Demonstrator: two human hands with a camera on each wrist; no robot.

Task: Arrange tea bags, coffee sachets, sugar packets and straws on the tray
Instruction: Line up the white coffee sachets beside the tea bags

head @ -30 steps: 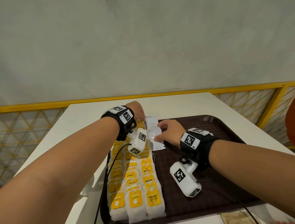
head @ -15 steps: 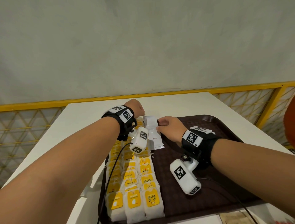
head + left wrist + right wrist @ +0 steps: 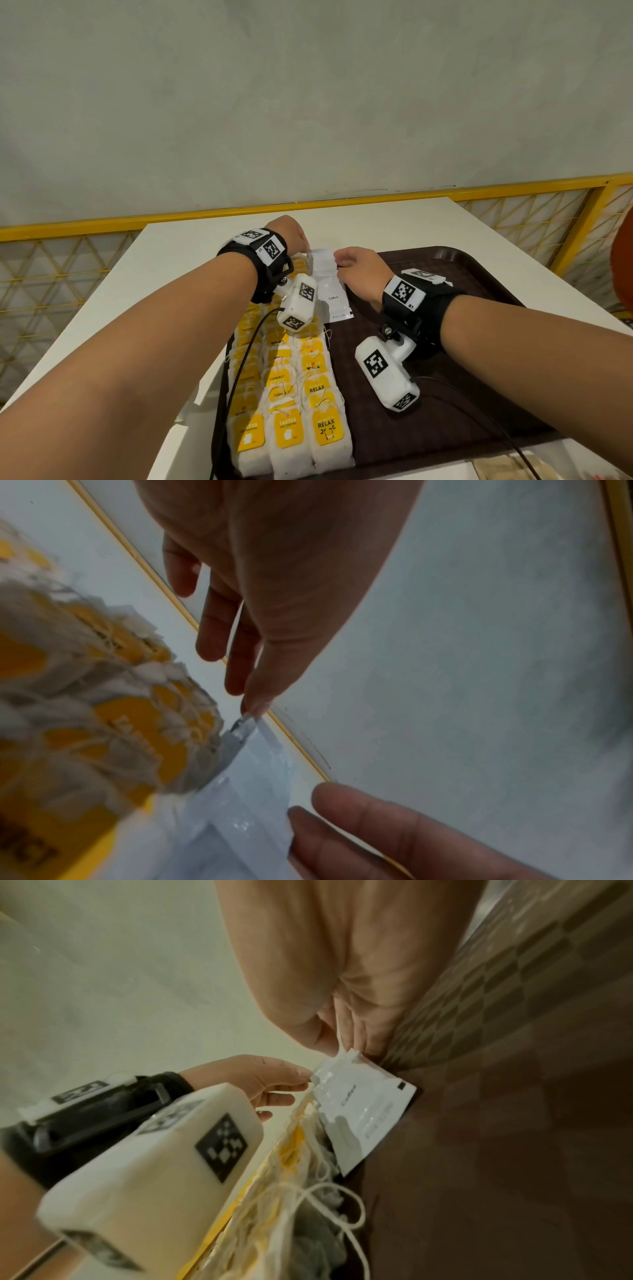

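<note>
- White rectangular tabletop (image 3: pixel 191 260) under everything, against a grey wall with a yellow rail.
- Dark brown textured plastic tray (image 3: pixel 455 267) on that tabletop; right half bare, so no sugar packets or straws seen on it yet (a tan corner of something at the bottom edge of the head view, too cropped to name).
- Three overlapping columns of white paper tea bags with yellow tags (image 3: pixel 301 394) down the tray's left side, strings loose; that part of the task looks done.
- Left hand (image 3: pixel 291 236) at the far end of the tea-bag columns, thumb and a fingertip pinching the top left corner of the sachet, other fingers loosely spread (clear in the left wrist view).
- Right hand (image 3: pixel 359 274) just beside it, thumb and fingers clamped on the sachet's top right edge.
- White glossy rectangular coffee sachet printed "Coffee" (image 3: pixel 330 284) lying lengthwise on the tray, its left edge touching the rightmost tea-bag column, its top end lifted a little between the two hands.
- Step in hand, judging by this: placing the first coffee sachet, starting a coffee column.
- Next move calls for: squaring the sachet parallel to the tea bags, laying the top end flat, releasing both pinches without snagging the nearby strings, then fetching another sachet.
</note>
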